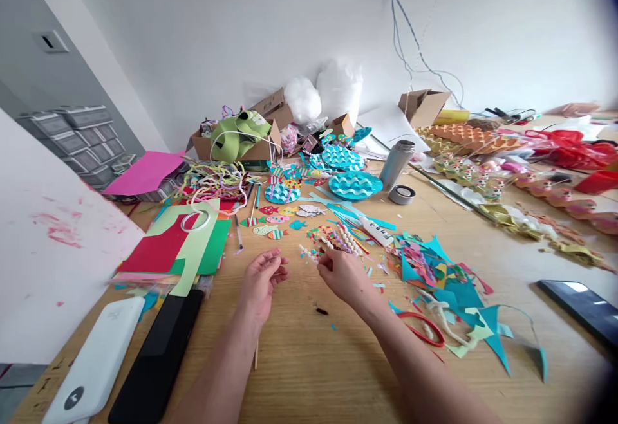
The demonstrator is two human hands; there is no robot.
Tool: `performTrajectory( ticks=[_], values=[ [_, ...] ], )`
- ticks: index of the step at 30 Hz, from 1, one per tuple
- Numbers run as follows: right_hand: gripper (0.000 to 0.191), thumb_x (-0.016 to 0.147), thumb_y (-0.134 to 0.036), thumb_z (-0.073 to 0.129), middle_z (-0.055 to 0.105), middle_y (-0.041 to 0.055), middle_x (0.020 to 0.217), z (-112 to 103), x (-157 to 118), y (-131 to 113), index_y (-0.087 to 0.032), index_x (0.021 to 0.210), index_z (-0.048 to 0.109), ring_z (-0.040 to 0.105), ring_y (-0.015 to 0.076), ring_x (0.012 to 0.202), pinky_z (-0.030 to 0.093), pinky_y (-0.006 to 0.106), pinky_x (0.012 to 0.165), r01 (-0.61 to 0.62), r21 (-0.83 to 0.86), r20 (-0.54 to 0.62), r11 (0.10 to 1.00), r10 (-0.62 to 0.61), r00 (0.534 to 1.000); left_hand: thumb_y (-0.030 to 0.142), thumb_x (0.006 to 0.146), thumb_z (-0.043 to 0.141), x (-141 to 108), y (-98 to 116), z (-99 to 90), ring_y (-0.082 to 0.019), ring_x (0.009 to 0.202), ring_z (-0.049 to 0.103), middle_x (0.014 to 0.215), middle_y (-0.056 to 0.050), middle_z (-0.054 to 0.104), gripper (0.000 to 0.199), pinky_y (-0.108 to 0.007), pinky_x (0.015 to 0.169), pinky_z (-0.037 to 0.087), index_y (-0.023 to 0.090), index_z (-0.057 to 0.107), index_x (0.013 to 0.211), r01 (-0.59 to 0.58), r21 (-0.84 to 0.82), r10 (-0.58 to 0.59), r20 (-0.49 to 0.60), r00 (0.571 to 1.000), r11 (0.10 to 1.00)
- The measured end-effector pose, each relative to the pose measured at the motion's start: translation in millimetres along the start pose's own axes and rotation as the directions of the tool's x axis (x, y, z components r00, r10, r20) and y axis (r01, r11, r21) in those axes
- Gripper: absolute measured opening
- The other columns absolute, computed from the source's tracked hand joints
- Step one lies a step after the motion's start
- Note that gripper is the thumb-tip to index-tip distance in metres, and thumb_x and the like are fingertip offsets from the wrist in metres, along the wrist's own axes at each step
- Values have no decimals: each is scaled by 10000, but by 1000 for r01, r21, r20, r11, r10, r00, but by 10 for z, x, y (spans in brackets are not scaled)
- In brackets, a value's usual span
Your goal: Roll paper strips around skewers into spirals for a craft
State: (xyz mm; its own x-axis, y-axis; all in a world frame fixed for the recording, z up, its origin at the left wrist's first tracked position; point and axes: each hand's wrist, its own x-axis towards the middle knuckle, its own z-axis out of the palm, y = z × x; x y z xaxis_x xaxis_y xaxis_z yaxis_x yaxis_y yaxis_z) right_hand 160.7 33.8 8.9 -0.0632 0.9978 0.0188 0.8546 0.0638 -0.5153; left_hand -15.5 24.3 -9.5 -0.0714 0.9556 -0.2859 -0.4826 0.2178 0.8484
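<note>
My left hand [262, 282] hovers over the wooden table with its fingers loosely curved and apart, and I see nothing in it. A thin wooden stick [255, 354] shows from beneath the left wrist. My right hand [345, 277] is closed in a pinch near a small pile of colourful bits [318, 237]; whatever its fingertips hold is hidden. Just beyond it lie strands of pale beads [348, 242] and a white glue tube [376, 231]. Several painted paper fish [277, 219] lie ahead of my hands, with blue wavy paper discs [355, 186] behind them.
Red-handled scissors [425, 329] and teal paper scraps [463, 298] lie at the right. A grey flask [398, 165] stands behind. Coloured paper sheets [154, 244], a black phone-like slab [157, 353] and a white power bank [96, 353] are at the left. Another phone [582, 311] lies far right.
</note>
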Motion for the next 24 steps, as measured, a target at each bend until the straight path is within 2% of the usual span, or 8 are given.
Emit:
performTrajectory(
  ticks=[4,9,12,14,19,24],
  values=[
    [152,742,-167,484,666,48,671,65,-23,-32,-177,661,612,589,160,635,297,243,536,-12,-143,44,990,19,999,241,634,708,-8,1,-4,-87,590,578,754,-32,648,329,-220,596,467,132,588,921,26,6,-26,27,999,1000],
    [210,811,-248,461,679,69,700,54,-4,8,-181,685,616,609,182,671,300,253,551,-6,-209,108,978,29,994,262,638,705,-13,8,10,-91,588,572,754,-37,645,333,-223,588,457,124,593,919,38,38,-39,23,999,999],
    [286,860,-288,404,683,88,718,-27,13,51,-176,704,615,614,187,678,307,253,556,-34,-210,63,977,48,997,281,651,692,-18,0,29,-99,597,567,756,-40,645,320,-231,594,460,129,601,918,-6,109,5,11,1000,994],
    [284,873,-287,384,683,83,723,-89,24,84,-178,753,617,614,182,669,312,248,555,-58,-174,11,983,61,998,290,669,676,-23,-21,34,-121,636,580,768,-49,651,293,-241,609,466,139,611,911,-73,207,74,2,997,976],
    [202,852,-276,427,674,40,724,-132,39,147,-194,844,612,600,161,637,329,235,555,-5,-50,-49,999,2,999,290,709,640,-50,-84,24,-189,817,609,850,-78,669,186,-273,750,457,178,664,855,-247,450,248,59,967,858],
    [150,815,-316,513,660,62,749,-2,-6,107,-184,797,582,602,179,658,345,244,554,53,-157,0,986,-54,999,230,761,575,-82,-60,45,-213,900,571,917,-76,661,159,-319,870,397,222,683,878,-431,639,400,205,893,637]
  ],
)
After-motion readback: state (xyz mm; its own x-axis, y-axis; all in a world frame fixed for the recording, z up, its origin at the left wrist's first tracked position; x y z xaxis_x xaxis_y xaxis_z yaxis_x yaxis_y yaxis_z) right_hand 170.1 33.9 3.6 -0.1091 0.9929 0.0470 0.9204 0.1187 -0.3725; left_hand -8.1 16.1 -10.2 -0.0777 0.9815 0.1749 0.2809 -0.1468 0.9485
